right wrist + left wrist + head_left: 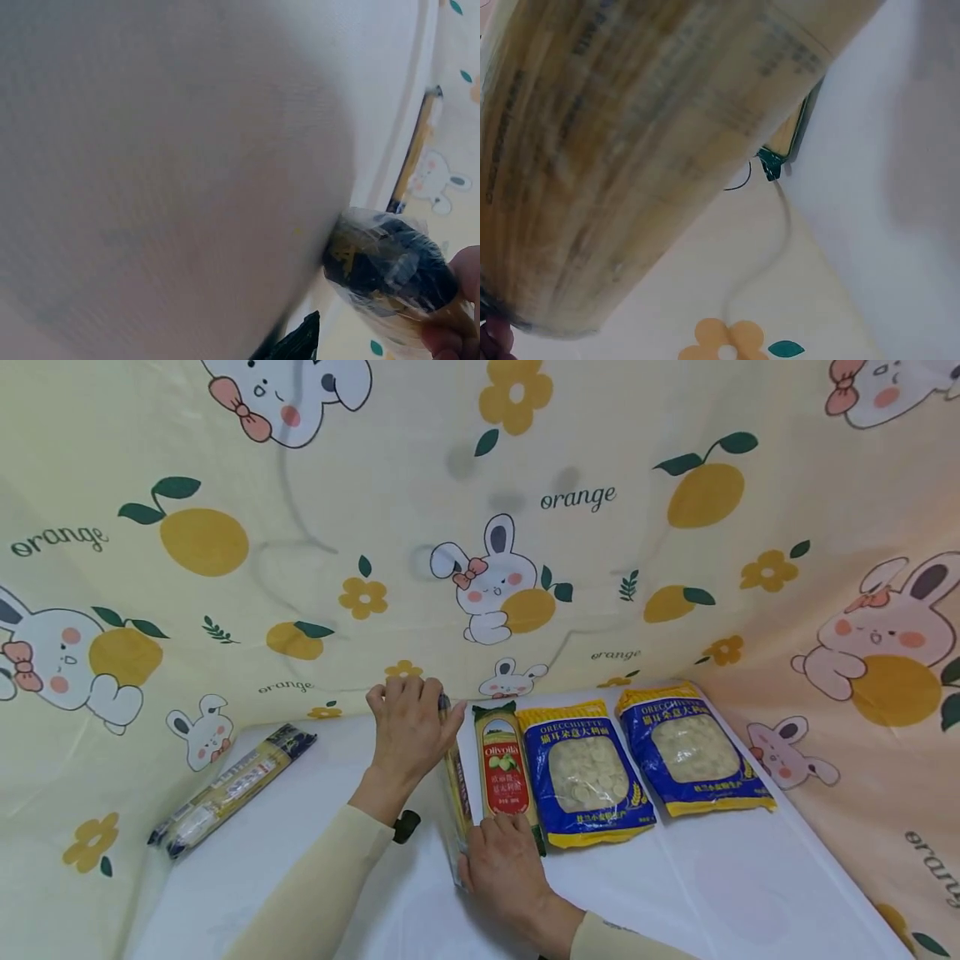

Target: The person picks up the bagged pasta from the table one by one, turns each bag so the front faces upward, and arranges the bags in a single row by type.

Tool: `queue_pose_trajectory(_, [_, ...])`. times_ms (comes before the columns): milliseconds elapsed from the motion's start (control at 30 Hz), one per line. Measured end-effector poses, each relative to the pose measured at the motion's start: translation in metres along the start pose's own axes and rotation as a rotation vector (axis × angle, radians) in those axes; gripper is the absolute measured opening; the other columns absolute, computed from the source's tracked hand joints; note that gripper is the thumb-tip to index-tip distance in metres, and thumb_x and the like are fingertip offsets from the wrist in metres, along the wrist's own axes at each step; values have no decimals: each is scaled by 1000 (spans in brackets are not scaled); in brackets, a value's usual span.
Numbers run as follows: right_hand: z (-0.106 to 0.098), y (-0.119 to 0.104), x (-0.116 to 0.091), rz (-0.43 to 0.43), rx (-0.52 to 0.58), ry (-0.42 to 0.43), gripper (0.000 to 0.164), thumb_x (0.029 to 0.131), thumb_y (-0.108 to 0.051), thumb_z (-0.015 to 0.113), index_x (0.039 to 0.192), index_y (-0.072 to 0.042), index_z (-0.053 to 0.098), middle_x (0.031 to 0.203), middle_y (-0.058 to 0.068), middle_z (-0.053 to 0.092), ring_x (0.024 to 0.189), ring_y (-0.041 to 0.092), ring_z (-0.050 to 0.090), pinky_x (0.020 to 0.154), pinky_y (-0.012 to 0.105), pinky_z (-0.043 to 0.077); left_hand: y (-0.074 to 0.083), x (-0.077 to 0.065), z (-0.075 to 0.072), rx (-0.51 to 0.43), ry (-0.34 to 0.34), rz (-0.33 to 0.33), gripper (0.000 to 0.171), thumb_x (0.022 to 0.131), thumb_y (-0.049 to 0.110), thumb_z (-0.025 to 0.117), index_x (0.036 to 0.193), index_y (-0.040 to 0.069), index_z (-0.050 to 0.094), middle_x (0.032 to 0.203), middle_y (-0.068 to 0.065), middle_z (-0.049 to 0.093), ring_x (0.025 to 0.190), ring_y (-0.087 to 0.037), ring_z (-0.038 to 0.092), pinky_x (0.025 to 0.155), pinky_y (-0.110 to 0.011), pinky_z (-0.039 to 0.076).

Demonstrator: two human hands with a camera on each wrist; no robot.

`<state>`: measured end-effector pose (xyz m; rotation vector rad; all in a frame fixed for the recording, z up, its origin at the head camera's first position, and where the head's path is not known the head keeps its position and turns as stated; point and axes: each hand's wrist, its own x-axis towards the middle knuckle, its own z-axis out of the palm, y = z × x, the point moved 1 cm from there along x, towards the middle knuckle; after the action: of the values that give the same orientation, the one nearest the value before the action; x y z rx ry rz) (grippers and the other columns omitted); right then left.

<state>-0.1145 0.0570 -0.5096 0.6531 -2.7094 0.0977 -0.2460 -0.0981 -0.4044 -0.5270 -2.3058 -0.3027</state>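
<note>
A clear-wrapped pack of spaghetti (456,781) stands tilted on its edge in the middle of the table. My left hand (408,731) grips its far end, while my right hand (506,864) pinches the near end. The pack's pale strands and blurred print fill much of the left wrist view (630,150). Its dark wrapper end (390,262) shows between my fingers in the right wrist view. Just to its right lies a red and green Olivoilà pasta pack (504,768), its lower part partly hidden by my right hand.
Two blue and yellow orecchiette bags (588,772) (693,747) lie side by side to the right. Another spaghetti pack (234,789) lies slanted on the left of the white table (720,885). A printed cloth (600,568) hangs behind and around the table.
</note>
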Motion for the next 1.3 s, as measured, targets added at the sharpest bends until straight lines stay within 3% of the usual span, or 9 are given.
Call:
queue_pose_trajectory(133, [1, -4, 1, -5, -16, -7, 35, 95, -47, 71, 96, -12, 71, 84, 1, 66, 84, 20, 58, 81, 37, 43, 0, -1, -1, 13, 12, 3, 31, 102, 37, 66, 97, 6, 63, 90, -13, 62, 96, -36, 50, 89, -57, 30])
queue_pose_trajectory(300, [1, -6, 2, -14, -4, -27, 41, 98, -54, 68, 102, -14, 71, 89, 1, 67, 86, 20, 58, 84, 38, 43, -3, -1, -3, 20, -23, 23, 25, 106, 29, 60, 98, 6, 63, 90, -13, 62, 96, -35, 51, 88, -56, 29])
queue_pose_trajectory(500, [1, -8, 1, -72, 52, -28, 46, 106, -61, 51, 95, -18, 65, 82, -4, 60, 82, 17, 52, 84, 37, 41, -11, -4, -7, 7, -88, 34, 20, 110, 23, 56, 105, 6, 64, 93, -13, 64, 98, -35, 52, 88, -56, 31])
queue_pose_trajectory(600, [2, -4, 1, -78, 82, -7, 42, 109, -53, 50, 90, -18, 63, 79, -4, 56, 81, 17, 52, 83, 38, 40, -20, -8, -8, -58, -134, -3, 18, 111, 20, 53, 108, 6, 63, 100, -14, 67, 104, -36, 54, 91, -56, 32])
queue_pose_trajectory(700, [4, 5, 4, -27, 76, 14, 38, 107, -49, 57, 90, -16, 62, 82, -2, 57, 84, 20, 55, 84, 41, 41, -28, -12, -8, -178, -186, -68, 16, 112, 18, 51, 107, 6, 60, 103, -13, 67, 108, -35, 53, 94, -56, 32])
queue_pose_trajectory(867, [11, 12, 12, 54, 99, -20, 42, 104, -56, 59, 87, -17, 58, 86, -1, 59, 90, 21, 56, 87, 43, 44, -34, -16, -9, -359, -214, -123, 14, 111, 17, 49, 102, 8, 55, 91, -8, 59, 102, -32, 48, 96, -53, 31])
queue_pose_trajectory(1067, [14, 12, 18, 3, 241, -85, 32, 107, -45, 58, 93, -17, 60, 85, -5, 51, 89, 17, 51, 82, 35, 37, -33, -17, -8, -419, -199, -107, 13, 111, 16, 49, 104, 6, 54, 87, -8, 56, 99, -31, 47, 96, -50, 30])
queue_pose_trajectory(1300, [13, 11, 20, -46, 260, -74, 21, 109, -33, 60, 98, -15, 63, 86, -6, 53, 88, 16, 50, 82, 33, 37, -32, -18, -4, -451, -193, -132, 13, 112, 16, 48, 106, 6, 53, 89, -8, 55, 99, -30, 46, 96, -48, 29])
